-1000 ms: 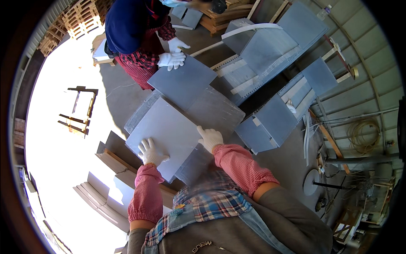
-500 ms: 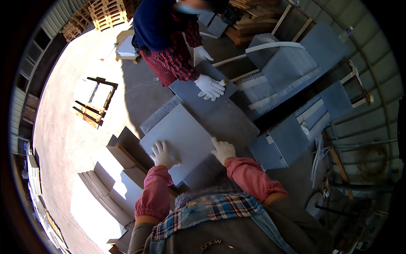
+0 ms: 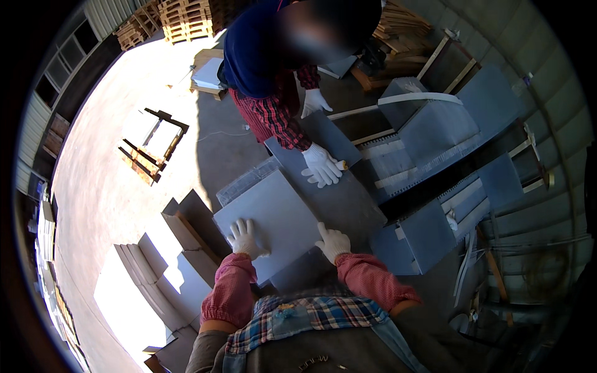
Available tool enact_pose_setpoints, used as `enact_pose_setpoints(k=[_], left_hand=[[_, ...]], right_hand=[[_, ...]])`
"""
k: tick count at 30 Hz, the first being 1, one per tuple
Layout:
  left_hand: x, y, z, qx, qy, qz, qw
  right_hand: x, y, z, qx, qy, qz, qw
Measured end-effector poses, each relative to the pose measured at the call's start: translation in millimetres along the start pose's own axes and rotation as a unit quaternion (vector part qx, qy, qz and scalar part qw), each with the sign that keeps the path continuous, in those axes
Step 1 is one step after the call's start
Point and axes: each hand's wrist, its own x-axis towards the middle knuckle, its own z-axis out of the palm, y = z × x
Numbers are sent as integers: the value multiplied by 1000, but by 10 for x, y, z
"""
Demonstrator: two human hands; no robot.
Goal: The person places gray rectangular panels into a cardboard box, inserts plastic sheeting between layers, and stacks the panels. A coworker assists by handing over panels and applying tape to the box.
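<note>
A flat light-grey panel [image 3: 267, 217] lies in front of me on a work surface. My left hand [image 3: 244, 239], in a white knit glove, rests on its left part with fingers spread. My right hand [image 3: 334, 243], gloved alike, is at the panel's right edge, index finger stretched along it; the other fingers look partly bent. Across from me, a co-worker's white-gloved hand [image 3: 322, 166] presses flat on a darker grey sheet [image 3: 333, 133], and the co-worker's other hand [image 3: 315, 102] is at its far edge.
Folded grey sheets [image 3: 435, 124] stand at the right, with more bent panels [image 3: 423, 239] nearer me. Stacked cardboard-like sheets [image 3: 143, 273] are at my left. A wooden pallet [image 3: 152, 146] lies on the sunlit floor; stacked pallets [image 3: 186, 18] stand farther back.
My view has shifted, so the scene sits lower and slightly right. The co-worker leans farther over the sheets. My hands stay at nearly the same places on the panel.
</note>
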Motion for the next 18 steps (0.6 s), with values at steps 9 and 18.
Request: enact_pose_setpoints(k=[9,18], left_hand=[[-15,-57,61,-13,32,12,999],[-44,-53,21,-24,19,7,1000]], right_hand=[[40,-12,8,-19,-15,-13,1000],[30,-14,65,-18,-8,-4,1000]])
